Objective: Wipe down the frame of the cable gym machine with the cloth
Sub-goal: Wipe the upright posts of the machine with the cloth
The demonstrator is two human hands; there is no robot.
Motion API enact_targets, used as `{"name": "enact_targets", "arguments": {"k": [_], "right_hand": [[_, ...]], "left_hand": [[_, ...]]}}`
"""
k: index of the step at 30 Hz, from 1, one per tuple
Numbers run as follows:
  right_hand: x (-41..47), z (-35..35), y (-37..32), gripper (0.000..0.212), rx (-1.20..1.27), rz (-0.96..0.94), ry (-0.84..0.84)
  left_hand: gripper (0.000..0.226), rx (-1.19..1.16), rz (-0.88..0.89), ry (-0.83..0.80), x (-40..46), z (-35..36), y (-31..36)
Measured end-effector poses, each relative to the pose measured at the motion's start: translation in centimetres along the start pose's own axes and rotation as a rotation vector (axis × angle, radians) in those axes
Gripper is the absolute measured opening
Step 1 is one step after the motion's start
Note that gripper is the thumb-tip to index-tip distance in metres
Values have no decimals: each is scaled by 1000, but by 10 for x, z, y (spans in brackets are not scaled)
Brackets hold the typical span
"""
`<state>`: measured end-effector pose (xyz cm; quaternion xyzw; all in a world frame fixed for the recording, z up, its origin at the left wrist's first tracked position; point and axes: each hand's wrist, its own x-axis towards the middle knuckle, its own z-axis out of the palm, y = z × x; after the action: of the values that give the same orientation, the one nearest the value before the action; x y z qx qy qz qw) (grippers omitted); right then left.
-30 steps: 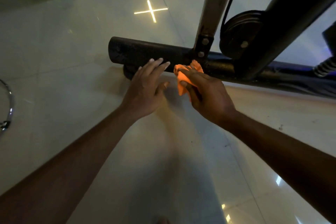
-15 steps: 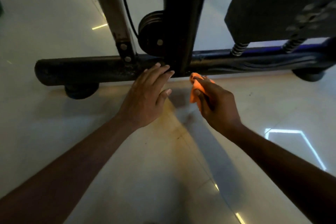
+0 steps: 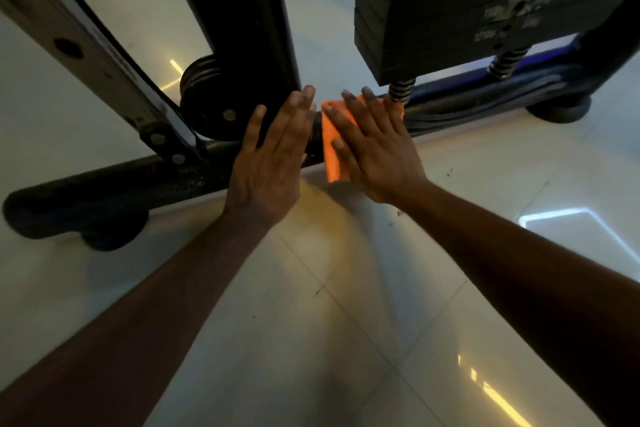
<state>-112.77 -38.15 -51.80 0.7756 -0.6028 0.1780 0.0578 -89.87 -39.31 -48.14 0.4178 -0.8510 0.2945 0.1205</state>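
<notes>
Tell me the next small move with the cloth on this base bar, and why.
Probably slide the right hand, pressing the orange cloth flat, rightward along the base bar toward the spring. The left hand already covers the bar's other side by the upright.

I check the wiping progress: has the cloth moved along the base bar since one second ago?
Yes. The cloth moved right along the base bar, from the bolted strut toward the spring.

Pale glossy floor tiles [image 3: 311, 340] below me, thin grout lines crossing. Dark specks [image 3: 450, 172] scattered on one tile. Bluish-white outline of light [image 3: 571, 215] reflected at right; yellow streaks [image 3: 498, 399] lower right. Black weight stack [image 3: 450, 10] above, resting on two coil springs [image 3: 401, 88]. Grooved pulley [image 3: 204, 97] at left.
</notes>
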Motion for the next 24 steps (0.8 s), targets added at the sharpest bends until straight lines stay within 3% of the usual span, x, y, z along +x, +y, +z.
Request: {"name": "enact_targets", "arguments": {"k": [4,6,10,12,16,19,24], "right_hand": [[11,3,-32,65,56,224,46],[11,10,-49,68,35,138,23],[4,7,-5,68,-85,-73,20],[-4,10,2,71,-67,41,52],[9,26,-66,70,46,368,153],[15,31,-85,68,71,291,124],[-7,23,-17,70,-124,-7,53]], "left_hand": [[82,6,-56,67,1,-3,-8],[82,-8,-38,83,2,-3,-11],[84,-43,10,97,-2,5,-21],[82,-50,34,118,-6,7,-25],[77,-60,70,183,-10,11,-34],[76,-77,92,192,-8,13,-37],[78,-87,71,179,-7,12,-35]]}}
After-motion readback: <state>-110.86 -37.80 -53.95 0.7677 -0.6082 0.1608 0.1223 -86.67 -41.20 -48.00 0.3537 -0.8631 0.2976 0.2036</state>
